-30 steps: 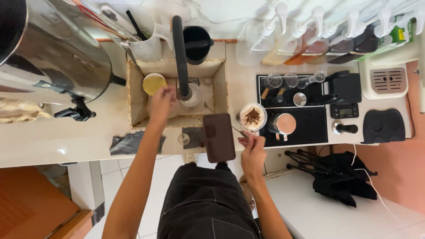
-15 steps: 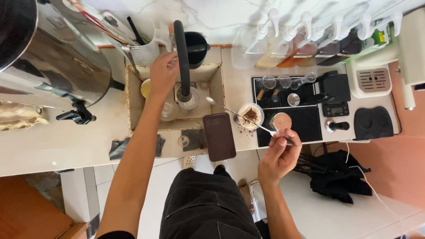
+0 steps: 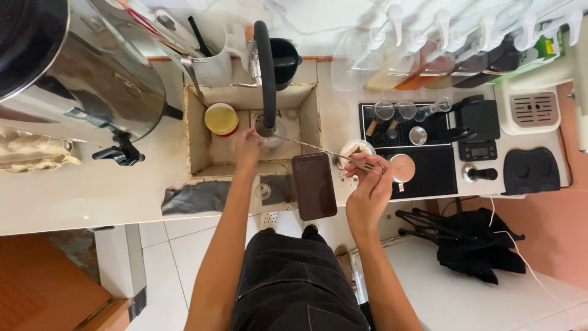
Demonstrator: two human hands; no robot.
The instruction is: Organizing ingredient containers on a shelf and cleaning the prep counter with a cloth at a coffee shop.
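Faucet (image 3: 265,73) crowds sink (image 3: 199,135); counter apparently cluttered.

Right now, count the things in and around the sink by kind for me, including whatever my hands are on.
Long spoon, in right hand: 1
Glass under the tap, at left hand: 1
Yellow-lidded jar: 1
Black tap: 1
Phone: 1
Cup with brown powder: 1
Grey cloth: 1
Total: 7
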